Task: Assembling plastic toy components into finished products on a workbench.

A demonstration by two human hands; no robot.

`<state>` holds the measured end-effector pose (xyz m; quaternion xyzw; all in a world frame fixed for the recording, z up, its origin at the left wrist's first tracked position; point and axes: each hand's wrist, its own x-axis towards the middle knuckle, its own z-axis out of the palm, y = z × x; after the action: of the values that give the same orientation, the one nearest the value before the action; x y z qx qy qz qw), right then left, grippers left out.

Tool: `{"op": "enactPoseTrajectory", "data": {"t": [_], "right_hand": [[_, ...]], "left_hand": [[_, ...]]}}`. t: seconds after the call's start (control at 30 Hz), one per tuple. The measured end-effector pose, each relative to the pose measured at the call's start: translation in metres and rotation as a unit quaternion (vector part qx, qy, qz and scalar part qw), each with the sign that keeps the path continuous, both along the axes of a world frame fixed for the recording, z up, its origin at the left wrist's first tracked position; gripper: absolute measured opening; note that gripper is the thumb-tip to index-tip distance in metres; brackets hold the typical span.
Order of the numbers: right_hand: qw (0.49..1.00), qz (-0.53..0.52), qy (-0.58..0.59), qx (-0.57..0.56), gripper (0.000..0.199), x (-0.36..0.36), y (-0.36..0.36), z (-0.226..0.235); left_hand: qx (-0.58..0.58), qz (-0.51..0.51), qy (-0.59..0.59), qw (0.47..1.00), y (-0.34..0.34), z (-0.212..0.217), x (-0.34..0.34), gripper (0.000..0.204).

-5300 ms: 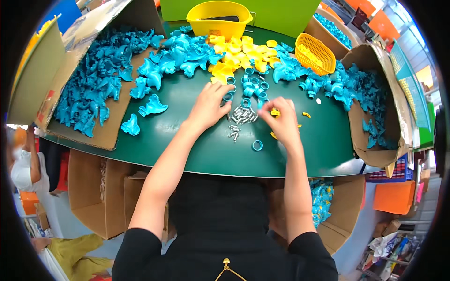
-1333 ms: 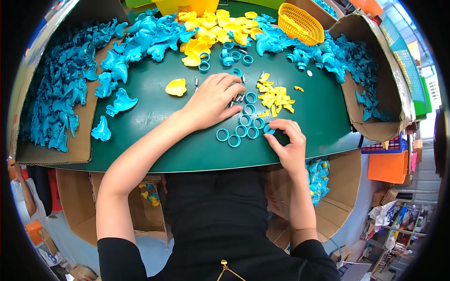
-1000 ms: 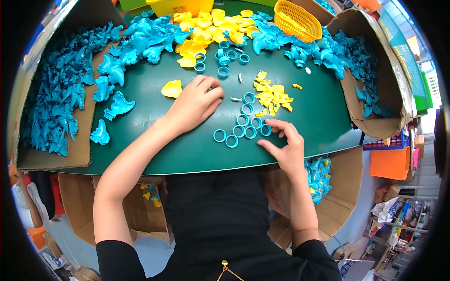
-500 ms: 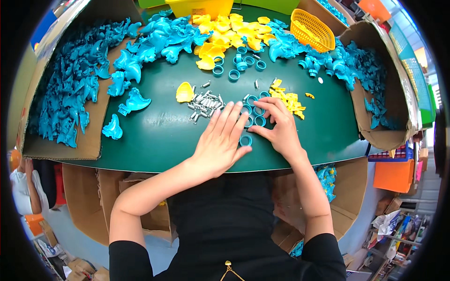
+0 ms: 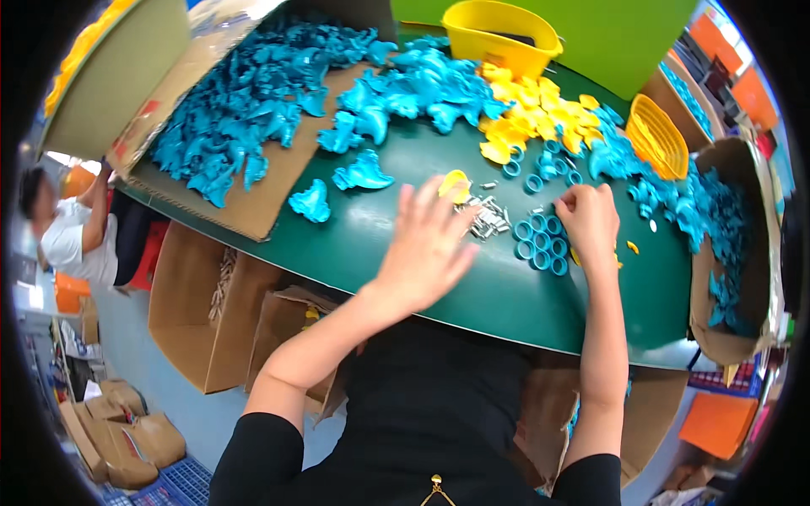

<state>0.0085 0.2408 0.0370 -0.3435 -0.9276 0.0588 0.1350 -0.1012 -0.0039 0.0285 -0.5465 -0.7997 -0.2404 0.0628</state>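
My left hand [image 5: 420, 253] hovers over the green table with its fingers spread and nothing in it. Its fingertips reach toward a curved yellow piece [image 5: 455, 186] and a heap of small metal pins [image 5: 489, 221]. To its right, several blue rings [image 5: 541, 242] lie flat in a tight cluster. My right hand [image 5: 591, 221] is just right of that cluster, thumb and fingers drawn together in a pinch. Whatever may be between those fingertips is hidden. Small yellow pieces [image 5: 576, 256] show partly beneath this hand.
Blue moulded shells fill a cardboard box [image 5: 291, 181] at left and another box [image 5: 764, 253] at right. Yellow shells [image 5: 540, 110] and loose blue rings [image 5: 533, 183] lie farther back. A yellow tub [image 5: 498, 42] and yellow basket [image 5: 654, 139] stand behind. A person [image 5: 80, 223] is at far left.
The view has swung left. My left hand has come off the rings and spread its fingers over the table. My right hand has left the rings and closed into a pinch beside them.
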Motion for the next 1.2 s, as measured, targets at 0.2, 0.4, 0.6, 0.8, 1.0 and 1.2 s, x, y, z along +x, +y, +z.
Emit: {"op": "enactPoseTrajectory", "data": {"t": [0.2,0.4,0.6,0.8,1.0,1.2], "right_hand": [[0.971,0.058,0.161,-0.166,0.008,0.046,-0.042,0.012],[0.807,0.069,0.241,-0.534,0.012,0.084,-0.110,-0.008],[0.698,0.009,0.307,-0.647,0.010,0.116,-0.126,-0.028],[0.722,-0.003,0.292,-0.627,0.012,0.108,-0.134,-0.029],[0.729,-0.001,0.227,-0.646,0.013,0.106,-0.124,-0.024],[0.742,-0.015,0.172,-0.648,0.017,0.103,-0.114,-0.018]], "left_hand": [[0.015,0.160,0.048,0.986,-0.073,0.010,-0.085,0.037],[0.019,0.071,0.156,0.985,-0.044,-0.015,-0.090,0.018],[0.053,-0.226,0.083,0.969,-0.052,-0.015,0.048,0.010],[0.079,-0.244,0.087,0.963,-0.041,-0.052,0.064,0.010],[0.118,-0.264,0.068,0.955,-0.039,-0.062,0.061,0.009],[0.145,-0.278,0.063,0.948,-0.035,-0.067,0.059,0.010]]}}
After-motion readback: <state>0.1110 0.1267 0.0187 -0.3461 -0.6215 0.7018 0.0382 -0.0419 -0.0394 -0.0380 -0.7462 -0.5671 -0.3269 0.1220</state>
